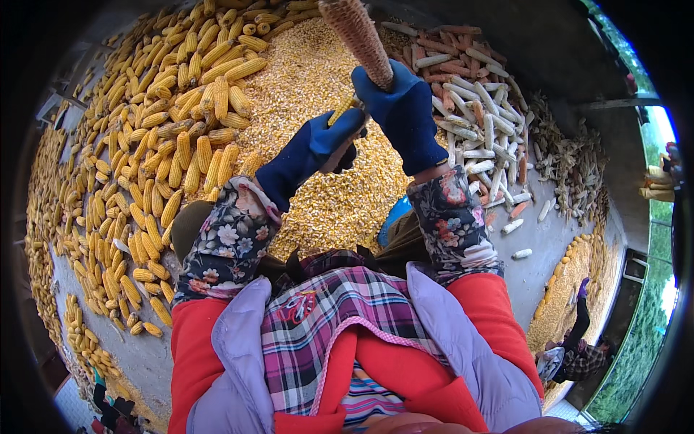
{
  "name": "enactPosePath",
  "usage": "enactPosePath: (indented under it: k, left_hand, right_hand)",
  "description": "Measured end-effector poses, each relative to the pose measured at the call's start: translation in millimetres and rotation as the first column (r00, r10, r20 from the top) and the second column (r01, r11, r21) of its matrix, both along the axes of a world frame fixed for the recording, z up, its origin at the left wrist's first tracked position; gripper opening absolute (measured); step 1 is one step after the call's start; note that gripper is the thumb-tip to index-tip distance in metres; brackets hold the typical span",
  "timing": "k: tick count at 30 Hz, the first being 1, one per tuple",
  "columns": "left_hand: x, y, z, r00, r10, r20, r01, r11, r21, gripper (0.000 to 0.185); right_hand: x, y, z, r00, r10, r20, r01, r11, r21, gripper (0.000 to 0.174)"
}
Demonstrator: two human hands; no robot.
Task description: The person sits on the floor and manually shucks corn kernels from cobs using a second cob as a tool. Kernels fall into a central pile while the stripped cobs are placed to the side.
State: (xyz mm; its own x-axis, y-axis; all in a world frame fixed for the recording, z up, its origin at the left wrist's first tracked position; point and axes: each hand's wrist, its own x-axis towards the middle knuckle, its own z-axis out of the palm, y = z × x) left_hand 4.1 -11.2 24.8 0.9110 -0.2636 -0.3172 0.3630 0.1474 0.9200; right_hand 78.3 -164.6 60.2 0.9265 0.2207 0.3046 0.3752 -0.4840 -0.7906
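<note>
My right hand [401, 111], in a blue coated work glove, grips a bare reddish-brown corncob [360, 40] that points up and away from me. Close to it, my left hand [312, 149], gloved the same way, is closed around a corn ear [341, 111]. Only a strip of that ear's yellow kernels shows; the glove hides the rest. The two gloves meet or nearly meet at the thumbs. Beneath them spreads a heap of loose corn kernels [325, 217], reaching from my lap to the far end.
Unshelled yellow ears [146, 146] lie in a big pile to the left. Stripped white and red cobs [488, 125] are stacked at the right, beside dry husks [574, 157]. Two other people work nearby, one at the lower right [583, 358] and one at the lower left [116, 415].
</note>
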Motion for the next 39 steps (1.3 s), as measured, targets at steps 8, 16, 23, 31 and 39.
enactPosePath:
  k: [8, 16, 23, 31, 39]
  left_hand:
    - [7.8, -9.8, -29.0, 0.934, 0.063, 0.352, -0.152, 0.961, 0.230, 0.028]
    - [4.8, -3.2, -11.0, 0.997, 0.061, 0.052, -0.067, 0.990, 0.127, 0.032]
    - [4.6, -9.2, -6.7, 0.999, -0.038, 0.020, 0.037, 0.998, 0.045, 0.034]
    - [1.0, 2.9, -7.6, 0.997, -0.076, -0.016, 0.072, 0.980, -0.186, 0.057]
    - [-4.5, -7.6, 3.1, 0.995, -0.102, 0.004, 0.102, 0.995, -0.015, 0.036]
  right_hand:
    - [2.6, -0.1, -11.2, 0.987, -0.059, 0.148, 0.065, 0.997, -0.037, 0.036]
    - [2.8, 3.2, -6.9, 0.998, -0.031, 0.062, 0.029, 0.999, 0.029, 0.036]
    - [7.4, -5.3, -3.9, 1.000, -0.023, -0.008, 0.023, 1.000, 0.016, 0.032]
    - [11.1, -5.6, -7.3, 0.999, -0.022, 0.027, 0.019, 0.996, 0.090, 0.038]
    - [16.6, -11.3, -7.1, 0.987, 0.070, -0.145, -0.028, 0.962, 0.272, 0.029]
